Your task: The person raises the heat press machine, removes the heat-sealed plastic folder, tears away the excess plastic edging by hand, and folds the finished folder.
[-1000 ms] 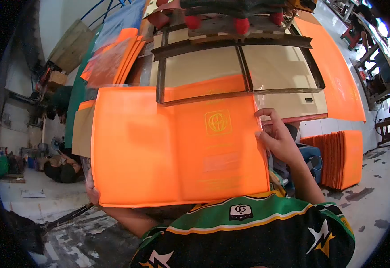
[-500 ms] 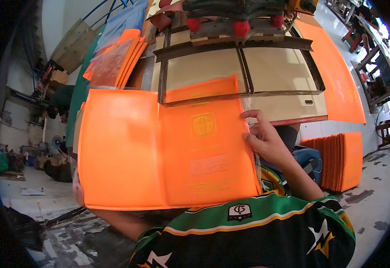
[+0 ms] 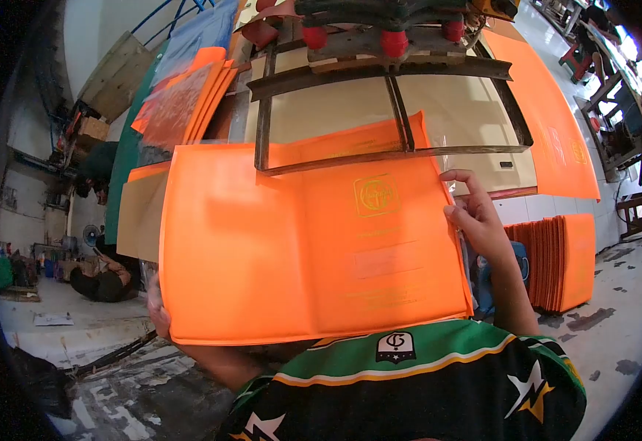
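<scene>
An orange folder, spread open with yellow print on its right panel, is held in front of my body. My left hand grips its lower left edge, with most of the fingers hidden behind it. Thumb and fingers of my right hand pinch the right edge, where some clear plastic shows. The folder's upper part reaches under the dark metal frame, over the cream board.
Orange folders lie at the upper left beside brown cardboard. An orange stack stands at the right. A large orange sheet hangs past the board. Machine parts with red knobs are above. A person sits at far left.
The folder first shifted left, then back right and slightly farther right than at first, both my hands moving with it. Its top right corner now sits farther right under the frame.
</scene>
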Tool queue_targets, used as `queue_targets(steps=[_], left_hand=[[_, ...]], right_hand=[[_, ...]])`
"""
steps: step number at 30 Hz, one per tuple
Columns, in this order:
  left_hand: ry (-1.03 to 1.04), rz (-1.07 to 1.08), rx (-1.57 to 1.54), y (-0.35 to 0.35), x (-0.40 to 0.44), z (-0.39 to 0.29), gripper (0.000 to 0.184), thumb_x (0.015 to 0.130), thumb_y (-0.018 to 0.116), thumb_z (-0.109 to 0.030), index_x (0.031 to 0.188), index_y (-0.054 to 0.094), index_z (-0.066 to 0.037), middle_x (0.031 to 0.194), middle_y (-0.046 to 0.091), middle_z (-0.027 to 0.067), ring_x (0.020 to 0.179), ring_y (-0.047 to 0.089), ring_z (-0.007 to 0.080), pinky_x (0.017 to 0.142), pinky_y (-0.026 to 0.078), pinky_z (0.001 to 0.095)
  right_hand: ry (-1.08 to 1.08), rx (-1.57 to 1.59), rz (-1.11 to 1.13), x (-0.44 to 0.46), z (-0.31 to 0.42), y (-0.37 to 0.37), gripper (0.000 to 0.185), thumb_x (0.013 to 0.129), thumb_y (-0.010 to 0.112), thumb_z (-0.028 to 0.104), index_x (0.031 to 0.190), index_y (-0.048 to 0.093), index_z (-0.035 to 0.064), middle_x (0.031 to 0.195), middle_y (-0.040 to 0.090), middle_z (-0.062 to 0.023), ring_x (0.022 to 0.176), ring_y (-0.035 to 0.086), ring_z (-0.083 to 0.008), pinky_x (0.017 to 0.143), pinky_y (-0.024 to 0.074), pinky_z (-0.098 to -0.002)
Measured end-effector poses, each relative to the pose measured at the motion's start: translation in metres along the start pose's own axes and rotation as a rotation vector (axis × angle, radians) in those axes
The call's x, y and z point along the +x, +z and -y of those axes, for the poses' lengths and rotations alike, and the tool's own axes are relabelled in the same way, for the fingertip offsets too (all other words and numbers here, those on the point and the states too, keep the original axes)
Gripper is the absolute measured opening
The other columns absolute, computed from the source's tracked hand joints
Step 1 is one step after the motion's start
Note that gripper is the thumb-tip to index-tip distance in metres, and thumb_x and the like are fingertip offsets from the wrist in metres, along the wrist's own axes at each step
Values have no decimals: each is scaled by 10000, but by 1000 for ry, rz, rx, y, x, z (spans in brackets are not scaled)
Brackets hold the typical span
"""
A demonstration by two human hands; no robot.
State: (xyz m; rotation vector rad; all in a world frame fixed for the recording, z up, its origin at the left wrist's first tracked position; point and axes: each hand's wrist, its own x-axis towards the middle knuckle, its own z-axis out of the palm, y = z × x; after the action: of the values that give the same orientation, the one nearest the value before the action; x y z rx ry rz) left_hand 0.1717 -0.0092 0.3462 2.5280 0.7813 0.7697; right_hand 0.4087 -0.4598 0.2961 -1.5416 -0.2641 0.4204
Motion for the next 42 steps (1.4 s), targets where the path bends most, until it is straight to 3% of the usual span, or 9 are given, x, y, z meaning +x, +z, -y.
queue_targets(steps=[4,8,16,17,20,27,33,38,42], left_hand=[[-136,-49,-612,19,-20,-32,785,856,559,-669,1140,593,63,988,680,113,880,652,205,792,527,370],[47,-92,-514,32,-25,-32,696,890,589,-604,1130,547,48,935,679,124,809,660,211,732,543,347],[-180,447,-1619,61,-21,-33,613,937,661,-499,1179,457,25,901,698,178,723,683,226,651,564,298],[-377,660,-1581,62,-8,-5,801,851,761,-532,1268,382,36,877,720,204,725,704,224,631,565,300],[-274,767,-1305,81,-1,3,847,819,803,-511,1297,371,39,868,733,197,741,713,206,630,552,279],[-272,794,-1214,101,-1,-43,756,797,854,-205,1345,382,15,883,755,139,750,709,155,658,511,218],[-317,924,-1271,113,-5,-65,745,800,833,-155,1377,395,21,1058,716,127,833,713,189,827,537,292],[-279,754,-1307,146,-25,-109,720,862,779,-204,1425,390,18,1074,707,123,851,710,193,754,572,288],[-326,1156,-1246,149,-35,-148,545,951,671,-166,1406,436,19,1010,732,113,835,708,170,698,606,292]], right_hand=[[-10,-64,-1,-6,4,-11,478,928,540,34,1390,424,78,660,506,51,550,498,-44,527,361,-208],[4,-50,-29,-12,1,-20,500,920,552,38,1401,422,77,727,533,41,601,505,-35,549,374,-217],[9,-72,-153,-23,0,-69,491,912,549,59,1394,456,79,634,485,55,564,435,-22,535,320,-205],[4,-69,-172,-25,1,-76,494,911,549,57,1395,456,78,620,460,63,561,426,-20,538,317,-201],[-15,-63,-251,-34,1,-97,502,908,556,56,1400,458,67,618,409,85,558,400,-18,544,309,-199],[5,-182,-352,-55,17,-136,509,915,585,83,1413,478,68,637,451,83,557,410,-17,529,314,-203],[52,-242,-392,-63,24,-163,554,951,620,130,1468,422,107,716,527,24,632,479,-46,555,352,-219],[107,-306,-388,-68,33,-211,569,996,626,159,1508,388,89,750,543,45,671,475,-24,613,372,-203],[271,-391,-460,-74,36,-289,500,946,685,244,1372,523,40,758,540,71,606,469,-23,542,360,-191]])
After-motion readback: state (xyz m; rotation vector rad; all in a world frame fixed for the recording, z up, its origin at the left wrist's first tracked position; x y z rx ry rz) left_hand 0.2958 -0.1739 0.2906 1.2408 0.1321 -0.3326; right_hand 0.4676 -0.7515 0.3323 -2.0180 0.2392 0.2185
